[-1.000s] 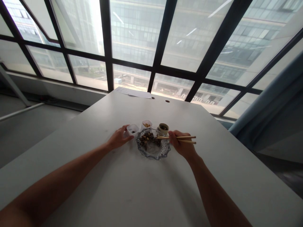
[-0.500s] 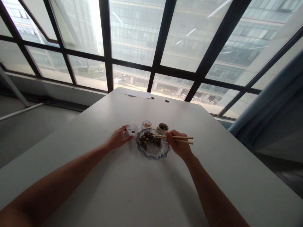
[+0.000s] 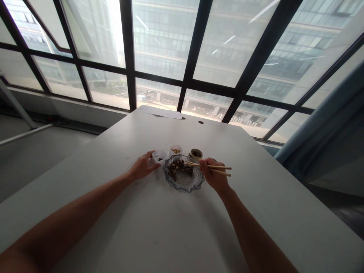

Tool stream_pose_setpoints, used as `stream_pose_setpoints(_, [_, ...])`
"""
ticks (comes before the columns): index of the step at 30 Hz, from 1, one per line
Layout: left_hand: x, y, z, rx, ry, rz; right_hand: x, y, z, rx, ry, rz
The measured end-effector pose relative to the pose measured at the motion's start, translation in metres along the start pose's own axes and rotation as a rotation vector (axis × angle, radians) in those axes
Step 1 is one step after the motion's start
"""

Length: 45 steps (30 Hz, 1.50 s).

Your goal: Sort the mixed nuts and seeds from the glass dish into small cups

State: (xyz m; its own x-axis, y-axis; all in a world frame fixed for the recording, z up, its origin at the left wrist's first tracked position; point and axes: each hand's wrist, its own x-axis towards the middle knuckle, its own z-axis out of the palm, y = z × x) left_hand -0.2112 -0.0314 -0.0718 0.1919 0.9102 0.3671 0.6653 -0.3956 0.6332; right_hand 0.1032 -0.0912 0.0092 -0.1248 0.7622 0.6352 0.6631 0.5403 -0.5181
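My left hand (image 3: 143, 167) grips the near left side of a small white plastic cup (image 3: 158, 154), thumb and fingers around its wall. A few dark bits lie in that cup. My right hand (image 3: 216, 178) holds a pair of wooden chopsticks (image 3: 223, 167), their tips at a heap of mixed dried pieces (image 3: 176, 168), dark with some yellowish ones. The heap lies in the rear left of a scalloped clear glass dish (image 3: 184, 188). Whether the tips pinch a piece is too small to tell.
Behind the dish stand a second white cup (image 3: 176, 146) with yellowish pieces and a round olive-coloured container (image 3: 196, 153) with dark contents. White paper (image 3: 163, 112) lies at the far end of the white table (image 3: 159, 227), near two cable holes. Windows and a blue curtain (image 3: 321, 113) lie beyond.
The chopsticks have shifted slightly within the heap, their rear ends a little lower. My left hand stays on the white cup.
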Motion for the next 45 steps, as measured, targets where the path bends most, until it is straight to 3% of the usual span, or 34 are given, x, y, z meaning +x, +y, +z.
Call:
stream_pose_setpoints(9, [0.000, 0.003, -0.003, 0.003, -0.025, -0.014, -0.002, -0.006, 0.008, -0.028, -0.096, -0.108])
stream_pose_setpoints(22, [0.001, 0.001, -0.001, -0.015, -0.021, -0.009, -0.004, 0.004, 0.007, -0.047, 0.020, -0.019])
stream_pose_setpoints(33, [0.001, 0.000, -0.001, -0.010, -0.021, -0.001, -0.004, -0.002, 0.020, 0.115, -0.012, 0.184])
stream_pose_setpoints(39, [0.001, -0.001, 0.000, -0.018, -0.015, -0.002, -0.007, 0.001, 0.027, 0.247, 0.059, 0.361])
stream_pose_setpoints(45, [0.000, 0.002, -0.001, -0.019, -0.015, 0.001, -0.010, 0.006, 0.030, 0.261, -0.009, 0.286])
